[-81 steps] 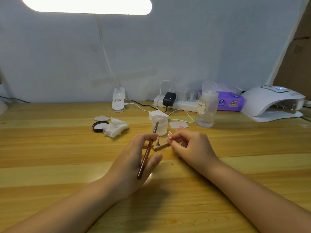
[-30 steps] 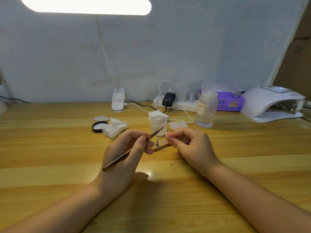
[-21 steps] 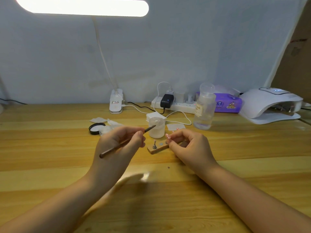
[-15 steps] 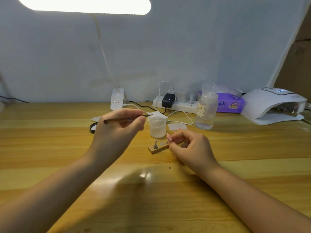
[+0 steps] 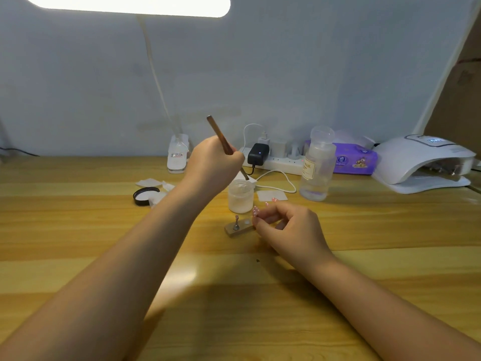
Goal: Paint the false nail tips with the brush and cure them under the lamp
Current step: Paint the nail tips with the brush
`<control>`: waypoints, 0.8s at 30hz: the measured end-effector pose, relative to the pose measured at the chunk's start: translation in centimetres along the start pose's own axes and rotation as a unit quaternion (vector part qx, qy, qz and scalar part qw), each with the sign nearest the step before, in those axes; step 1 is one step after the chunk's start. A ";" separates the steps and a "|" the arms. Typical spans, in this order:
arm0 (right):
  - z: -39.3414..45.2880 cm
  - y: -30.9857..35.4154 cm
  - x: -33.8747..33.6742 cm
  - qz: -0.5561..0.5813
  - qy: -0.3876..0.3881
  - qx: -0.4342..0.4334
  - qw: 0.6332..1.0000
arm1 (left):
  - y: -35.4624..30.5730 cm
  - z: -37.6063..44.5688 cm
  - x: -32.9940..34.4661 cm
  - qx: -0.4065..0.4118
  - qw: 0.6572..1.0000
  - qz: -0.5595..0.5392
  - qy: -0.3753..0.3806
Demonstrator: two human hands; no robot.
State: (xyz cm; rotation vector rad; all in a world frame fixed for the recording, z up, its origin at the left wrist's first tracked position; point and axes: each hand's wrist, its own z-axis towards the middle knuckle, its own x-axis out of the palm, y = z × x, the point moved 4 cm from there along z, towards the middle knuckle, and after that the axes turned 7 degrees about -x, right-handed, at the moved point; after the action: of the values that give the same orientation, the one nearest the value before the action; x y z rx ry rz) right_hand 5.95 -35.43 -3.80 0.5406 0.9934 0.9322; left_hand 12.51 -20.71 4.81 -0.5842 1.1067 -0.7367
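My left hand [image 5: 212, 165] grips a brown brush [image 5: 220, 136] tilted steeply, handle up, its tip at the mouth of a small frosted jar [image 5: 240, 196]. In front of the jar lies a small wooden block [image 5: 238, 228] with a metal peg standing on it. My right hand [image 5: 286, 230] rests on the table at the block's right end, fingers curled, pinching something small there that I cannot make out. The white curing lamp [image 5: 421, 162] sits at the far right, its opening facing me.
A clear liquid bottle [image 5: 316, 168] stands right of the jar. Behind are a power strip [image 5: 276, 160] with a black charger, a purple tissue pack [image 5: 355, 158] and a desk lamp base [image 5: 178, 153]. A black lid [image 5: 145, 195] and white pads lie left.
My left hand lifted the brush away from the block, swung its handle upward and brought the tip to the jar. My right hand stayed at the block.
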 end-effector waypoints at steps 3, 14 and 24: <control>0.0 0.2 0.1 0.009 -0.002 0.003 1.000 | 0.2 0.1 0.4 0.004 0.999 0.032 0.008; 0.0 0.1 0.1 -0.009 -0.005 -0.014 1.000 | 1.1 0.8 1.1 -0.001 0.996 0.085 0.024; 0.1 -0.1 0.0 -0.034 -0.014 -0.015 0.999 | 1.7 1.2 1.9 -0.033 0.989 0.127 0.068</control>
State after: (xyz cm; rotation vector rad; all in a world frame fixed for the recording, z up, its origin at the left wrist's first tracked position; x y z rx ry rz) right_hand 6.08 -35.47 -3.85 0.4894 0.9659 0.8756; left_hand 14.54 -21.04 2.83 -0.4426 1.3097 -0.5248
